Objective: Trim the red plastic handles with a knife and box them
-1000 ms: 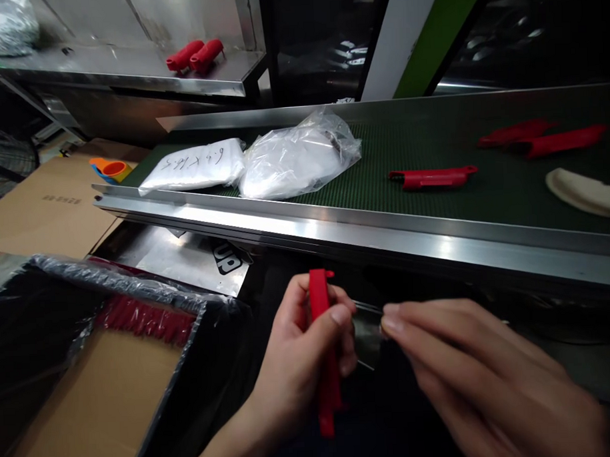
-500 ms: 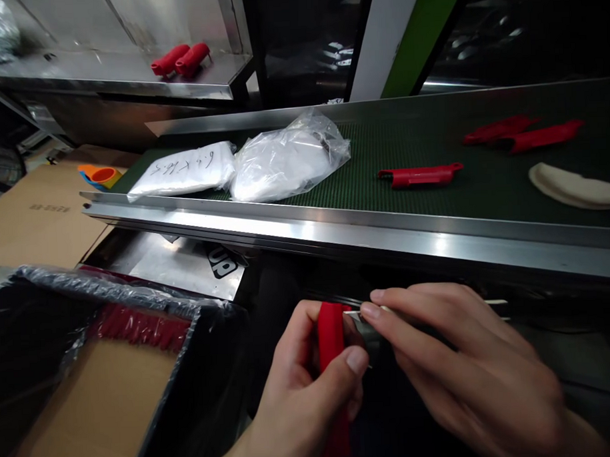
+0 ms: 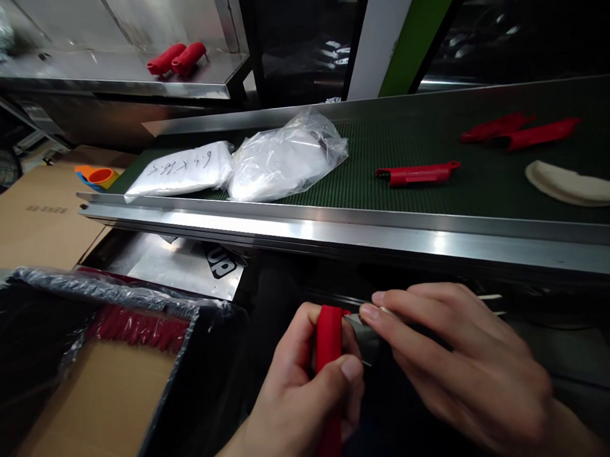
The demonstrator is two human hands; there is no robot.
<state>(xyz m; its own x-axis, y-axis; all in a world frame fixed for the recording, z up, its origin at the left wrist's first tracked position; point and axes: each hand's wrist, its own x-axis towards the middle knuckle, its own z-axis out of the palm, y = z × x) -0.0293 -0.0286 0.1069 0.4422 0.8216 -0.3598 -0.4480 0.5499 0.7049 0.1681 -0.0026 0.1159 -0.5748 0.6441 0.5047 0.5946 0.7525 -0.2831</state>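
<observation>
My left hand (image 3: 310, 381) is closed around a long red plastic part (image 3: 329, 337), which stands roughly upright, its lower end running down out of view. A small red tab juts from its top right edge. My right hand (image 3: 460, 363) pinches a thin pale stick (image 3: 384, 310) between thumb and fingers, just right of that tab. Ends of two pale sticks (image 3: 489, 297) show beyond the back of the hand. A small gap lies between the right fingertips and the red part. Whatever lies deeper inside the right hand is hidden.
A green conveyor belt (image 3: 364, 203) with a metal rim carries white plastic-wrapped packs (image 3: 283, 162), several red parts (image 3: 418, 174) and a cream half-round pad (image 3: 573, 182). At lower left, a lined box (image 3: 189, 346) holds red pieces and cardboard. Two red parts (image 3: 189, 58) rest on a metal bench.
A pale tip that reached from my right fingers to the red part's top edge no longer shows there. Both hands stay in nearly the same place. The view has shifted slightly.
</observation>
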